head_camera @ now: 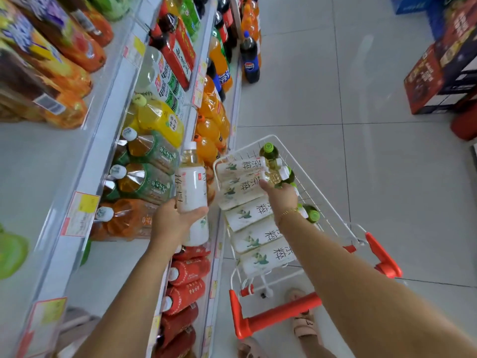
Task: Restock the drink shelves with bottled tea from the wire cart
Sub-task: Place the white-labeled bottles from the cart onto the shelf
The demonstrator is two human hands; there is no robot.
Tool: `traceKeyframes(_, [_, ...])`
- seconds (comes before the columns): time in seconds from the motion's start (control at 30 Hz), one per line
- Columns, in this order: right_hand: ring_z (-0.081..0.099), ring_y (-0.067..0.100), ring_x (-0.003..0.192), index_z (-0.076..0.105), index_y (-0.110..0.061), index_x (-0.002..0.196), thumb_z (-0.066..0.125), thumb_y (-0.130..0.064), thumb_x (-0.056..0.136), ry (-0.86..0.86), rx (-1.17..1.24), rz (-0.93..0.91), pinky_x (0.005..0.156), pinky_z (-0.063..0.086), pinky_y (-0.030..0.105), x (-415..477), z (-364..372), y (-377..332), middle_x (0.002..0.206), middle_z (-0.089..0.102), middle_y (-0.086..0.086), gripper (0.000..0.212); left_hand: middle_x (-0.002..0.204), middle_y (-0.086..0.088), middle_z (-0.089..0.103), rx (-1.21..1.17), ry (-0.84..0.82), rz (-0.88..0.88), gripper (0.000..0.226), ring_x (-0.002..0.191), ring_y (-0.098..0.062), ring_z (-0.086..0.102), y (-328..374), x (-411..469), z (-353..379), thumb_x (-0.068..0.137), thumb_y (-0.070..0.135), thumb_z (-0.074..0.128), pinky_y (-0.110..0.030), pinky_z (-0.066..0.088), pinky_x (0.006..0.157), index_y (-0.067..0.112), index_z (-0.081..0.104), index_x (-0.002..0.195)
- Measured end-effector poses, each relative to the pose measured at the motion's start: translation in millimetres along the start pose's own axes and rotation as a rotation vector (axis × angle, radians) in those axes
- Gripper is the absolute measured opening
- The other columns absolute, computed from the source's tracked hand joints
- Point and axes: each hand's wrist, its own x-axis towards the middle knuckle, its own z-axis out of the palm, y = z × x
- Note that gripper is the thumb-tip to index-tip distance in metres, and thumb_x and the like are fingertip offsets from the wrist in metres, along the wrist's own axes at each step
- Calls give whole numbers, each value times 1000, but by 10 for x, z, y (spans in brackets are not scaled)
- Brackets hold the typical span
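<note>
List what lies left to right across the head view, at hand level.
Price tag → orange bottle → left hand holding tea bottle → right hand → green-capped bottle → wire cart handle.

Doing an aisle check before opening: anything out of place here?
One thing: a large dark cola bottle with a blue label seems to stand on the grey tiled floor beside the shelves, not on them. Nothing looks spilled or damaged.
</note>
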Motion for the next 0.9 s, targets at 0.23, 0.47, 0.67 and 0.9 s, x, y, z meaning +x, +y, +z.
traceKeyframes(0.23, [41,30,121,45,-8,128,63,-71,67,226,-311,195,104,35,42,192,534,-81,137,36,15,90,112,-6,68,-178,86,-122,54,96,-21,65,-374,-129,-56,69,38,81,-31,55,72,12,64,113])
traceKeyframes(0.47, [49,33,113,48,-7,124,79,-61,48,269,-13,184,96,43,46,242,530,-30,124,49,11,98,116,-3,66,-204,59,-96,52,97,-17,63,-336,-186,-194,72,34,79,-23,51,68,15,62,117])
traceKeyframes(0.67, [54,20,97,42,-9,119,87,-20,61,223,264,-87,84,42,28,-162,610,43,104,55,2,74,121,0,63,-316,119,-125,54,99,-16,62,-183,-398,-324,74,36,77,-18,50,64,17,59,122])
traceKeyframes(0.9, [57,-3,81,50,-16,104,87,-20,61,22,52,-632,63,42,3,-985,190,-416,93,60,-11,56,116,0,66,-431,221,-69,51,103,-18,64,44,-870,-612,72,32,78,-21,53,71,15,62,118])
